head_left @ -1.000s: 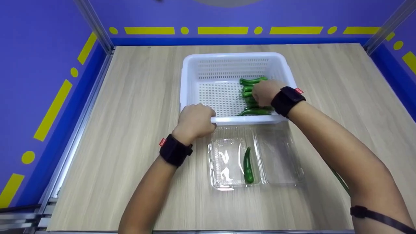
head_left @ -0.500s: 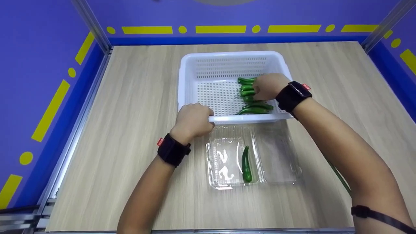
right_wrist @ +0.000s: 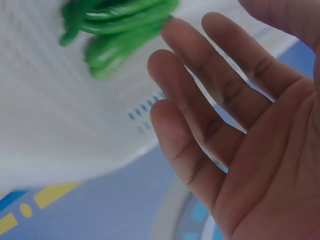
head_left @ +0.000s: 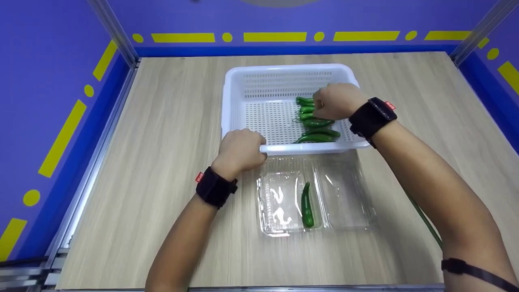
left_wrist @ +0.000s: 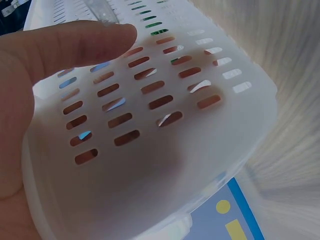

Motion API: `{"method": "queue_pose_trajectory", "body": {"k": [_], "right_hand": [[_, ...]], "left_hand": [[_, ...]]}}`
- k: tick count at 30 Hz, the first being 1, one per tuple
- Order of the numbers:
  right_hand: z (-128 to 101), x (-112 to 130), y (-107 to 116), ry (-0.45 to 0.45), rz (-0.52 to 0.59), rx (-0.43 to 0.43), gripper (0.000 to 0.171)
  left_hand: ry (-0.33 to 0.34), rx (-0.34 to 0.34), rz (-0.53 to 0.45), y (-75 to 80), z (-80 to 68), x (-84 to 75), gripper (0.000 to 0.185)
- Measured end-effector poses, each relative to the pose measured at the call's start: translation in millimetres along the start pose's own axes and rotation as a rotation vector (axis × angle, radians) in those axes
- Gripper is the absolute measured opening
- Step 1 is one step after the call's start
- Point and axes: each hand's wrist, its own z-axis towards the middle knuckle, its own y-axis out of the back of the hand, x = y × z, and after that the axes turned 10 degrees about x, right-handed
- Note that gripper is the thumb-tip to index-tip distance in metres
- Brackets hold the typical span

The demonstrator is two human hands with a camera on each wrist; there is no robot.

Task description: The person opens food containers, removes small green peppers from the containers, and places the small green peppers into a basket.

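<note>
My left hand (head_left: 243, 151) grips the near rim of the white plastic basket (head_left: 286, 69), thumb outside and fingers inside the wall. In the left wrist view the thumb presses the slotted basket wall (left_wrist: 145, 175). Several green chili peppers (head_left: 317, 138) lie side by side at the basket's right. Over the far ones is my right hand (head_left: 339, 100). In the right wrist view its fingers (right_wrist: 177, 70) are spread and gently bent, nothing in the palm, tips close to the green chili peppers (right_wrist: 125, 42). Whether they touch is unclear.
A clear plastic clamshell box (head_left: 279, 227) lies unfolded in front of the basket, one green chili pepper (head_left: 307, 207) in its left half. Its lid half (head_left: 348, 202) lies flat at the right. Blue panels (head_left: 52, 101) border the wooden table (head_left: 170, 105).
My right hand has moved to the far right within the basket, off the nearer peppers, which now show. My left hand stays on the rim.
</note>
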Motion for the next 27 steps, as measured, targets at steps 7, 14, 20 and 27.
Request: {"method": "queue_pose_trajectory", "body": {"k": [7, 14, 20, 27], "right_hand": [[-14, 12, 12, 0.079, -0.001, -0.123, 0.014], [-31, 25, 9, 0.141, -0.043, -0.225, 0.014], [-46, 36, -3, 0.23, -0.053, -0.343, 0.023], [-66, 55, -16, 0.338, -0.056, -0.366, 0.02]], "left_hand": [[0.007, 0.004, 0.009, -0.2, -1.3, 0.8, 0.021], [0.012, 0.019, -0.004, 1.0, -1.2, -1.1, 0.013], [0.015, 0.02, 0.016, 0.4, -0.9, -2.2, 0.019], [0.014, 0.02, 0.001, 1.0, -0.9, -1.2, 0.028]]}}
